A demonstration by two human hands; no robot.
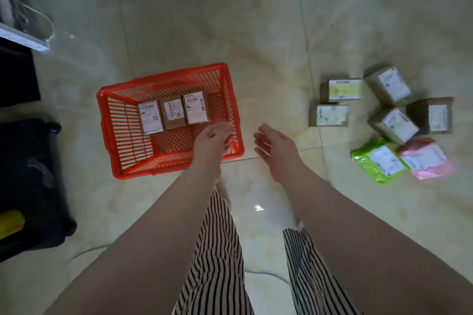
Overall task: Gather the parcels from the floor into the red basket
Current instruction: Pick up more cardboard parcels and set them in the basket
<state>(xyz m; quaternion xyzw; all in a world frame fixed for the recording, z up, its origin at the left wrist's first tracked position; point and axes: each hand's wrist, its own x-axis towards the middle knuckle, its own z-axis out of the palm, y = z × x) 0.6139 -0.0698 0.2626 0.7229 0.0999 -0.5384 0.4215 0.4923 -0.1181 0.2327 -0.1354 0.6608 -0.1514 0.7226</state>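
Hands both empty. Left hand hovers over the near right corner of the red basket, fingers loosely curled and blurred, holding nothing. Right hand hangs just right of the basket, palm turned inward, fingers relaxed and spread, not touching anything. Basket sits on the tiled floor, mostly left of the left hand. Three boxed parcels lie in a row inside it, just beyond the left hand's fingertips, labels up. Well to the right of the right hand, five brown cardboard boxes cluster on the floor, some touching. Nearer and still to the right lie a green mailer bag and a pink mailer bag, side by side, touching. Striped trousers show below the forearms. Black case sits far left of the left hand.
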